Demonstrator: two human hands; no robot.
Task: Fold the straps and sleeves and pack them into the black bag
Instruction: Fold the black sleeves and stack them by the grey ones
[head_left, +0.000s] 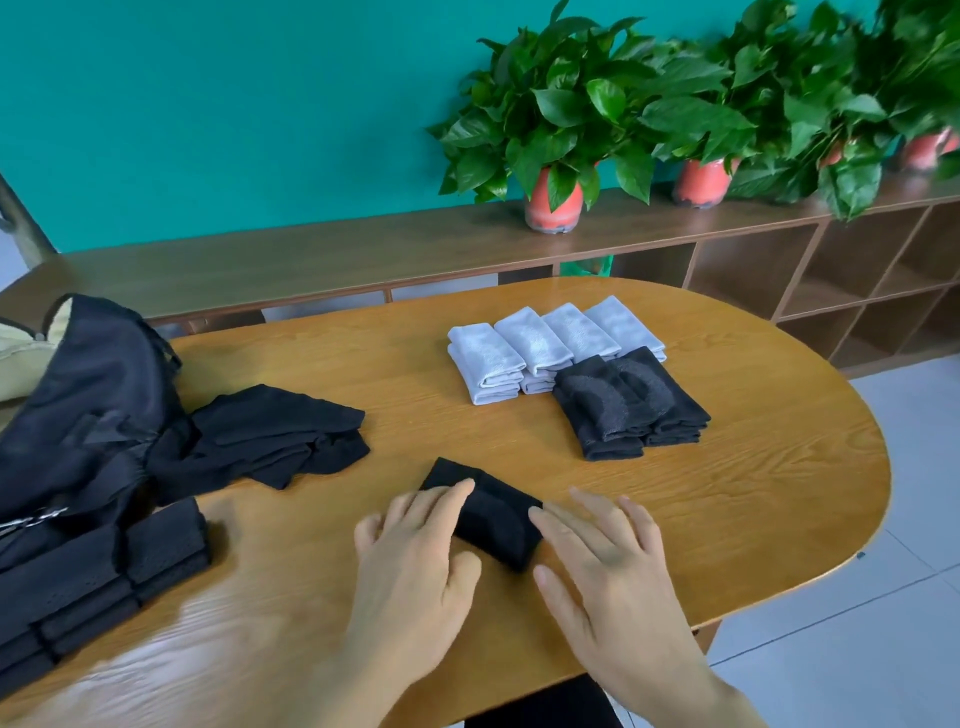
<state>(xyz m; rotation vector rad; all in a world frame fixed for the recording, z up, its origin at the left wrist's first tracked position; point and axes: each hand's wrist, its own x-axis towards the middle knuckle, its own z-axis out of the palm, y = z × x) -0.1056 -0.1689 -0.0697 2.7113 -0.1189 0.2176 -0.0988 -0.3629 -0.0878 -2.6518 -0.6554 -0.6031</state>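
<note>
Lower centre of frame: folded black sleeve (493, 514) on table (753, 493), left hand (415, 551) and right hand (602, 551) flat, fingers straight, pressing its edges. Soft, light, limp; likely unfolds unless pinched across fold. Bag (78, 405) at left.

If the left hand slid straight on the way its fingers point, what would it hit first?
The left hand rests on the folded black piece; past it comes bare table, then probably the grey folded stack, though depth is unclear.
</note>
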